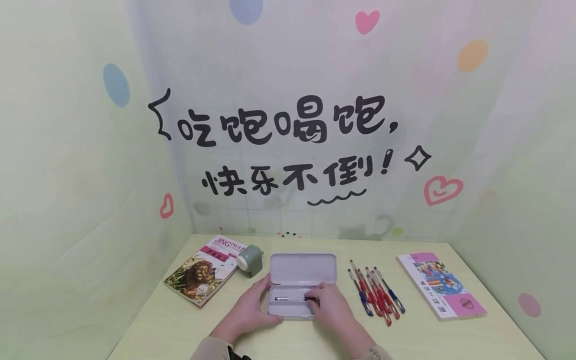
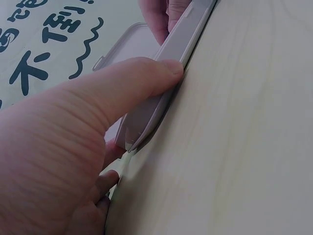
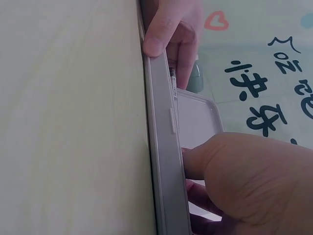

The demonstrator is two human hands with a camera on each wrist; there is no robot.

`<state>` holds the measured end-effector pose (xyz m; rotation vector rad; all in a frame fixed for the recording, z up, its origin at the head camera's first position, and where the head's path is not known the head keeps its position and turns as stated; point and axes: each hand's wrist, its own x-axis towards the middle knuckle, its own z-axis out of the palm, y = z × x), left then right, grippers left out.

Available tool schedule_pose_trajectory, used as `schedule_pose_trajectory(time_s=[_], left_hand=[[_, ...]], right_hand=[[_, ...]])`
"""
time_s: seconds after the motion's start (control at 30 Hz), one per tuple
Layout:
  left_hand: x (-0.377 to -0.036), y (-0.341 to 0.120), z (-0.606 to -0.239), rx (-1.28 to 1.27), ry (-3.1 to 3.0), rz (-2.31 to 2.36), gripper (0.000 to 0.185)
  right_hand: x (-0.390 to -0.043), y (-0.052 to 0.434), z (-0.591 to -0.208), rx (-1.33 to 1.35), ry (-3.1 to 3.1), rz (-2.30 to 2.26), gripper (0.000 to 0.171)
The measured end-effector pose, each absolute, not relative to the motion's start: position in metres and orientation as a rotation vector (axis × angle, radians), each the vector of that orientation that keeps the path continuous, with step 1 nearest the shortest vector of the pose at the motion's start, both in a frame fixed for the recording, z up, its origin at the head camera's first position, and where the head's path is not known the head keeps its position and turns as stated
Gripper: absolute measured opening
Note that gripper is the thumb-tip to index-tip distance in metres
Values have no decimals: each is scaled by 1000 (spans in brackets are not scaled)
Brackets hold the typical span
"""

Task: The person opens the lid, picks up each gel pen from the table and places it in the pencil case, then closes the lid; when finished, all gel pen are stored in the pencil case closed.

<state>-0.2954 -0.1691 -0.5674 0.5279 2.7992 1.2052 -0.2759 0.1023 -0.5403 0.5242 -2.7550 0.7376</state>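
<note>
The left hand [image 1: 251, 312] grips the left end of an open grey pencil case [image 1: 292, 306], thumb along its near rim and fingers curled round the far side of the tray; the left wrist view shows the thumb [image 2: 146, 78] pressed against the case's outer wall [image 2: 161, 93]. The right hand [image 1: 330, 307] rests over the right part of the same tray, its fingers reaching inside onto a pen [image 1: 290, 299] that lies lengthwise in the tray. Whether those fingers pinch the pen or merely touch it cannot be told. In the right wrist view the right hand's thumb [image 3: 195, 161] lies against the case's near wall [image 3: 166, 171], and the pen [image 3: 173, 83] shows just beyond the rim. The two hands sit close together, one at each end of the tray, not touching each other.

The case lies directly between the hands on a pale wooden table [image 1: 427, 340], its lid [image 1: 303, 268] folded flat away from them.

Just right of the right hand lies a loose row of red and blue pens [image 1: 375, 295], and farther right a pink-covered book [image 1: 441, 285]. Beyond the left hand stands a green pencil sharpener [image 1: 250, 259], touching a book with a lion cover [image 1: 202, 270] farther left.
</note>
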Motion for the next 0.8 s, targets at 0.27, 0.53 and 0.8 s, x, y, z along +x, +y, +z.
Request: schedule_pose_trajectory(time_s=[0.27,0.53,0.8], left_hand=[[-296,-169,-568,529,2801,1209,133],[-295,-169,-567,536,2798,1212,134],[-296,-169,-568,539,2802,1213,134]], right_hand=[[-273,102,-541,544,-2767,670,16],[-269,105,-541,513,-2757,715,19],[-268,132,-534,286,-2711,835,20]])
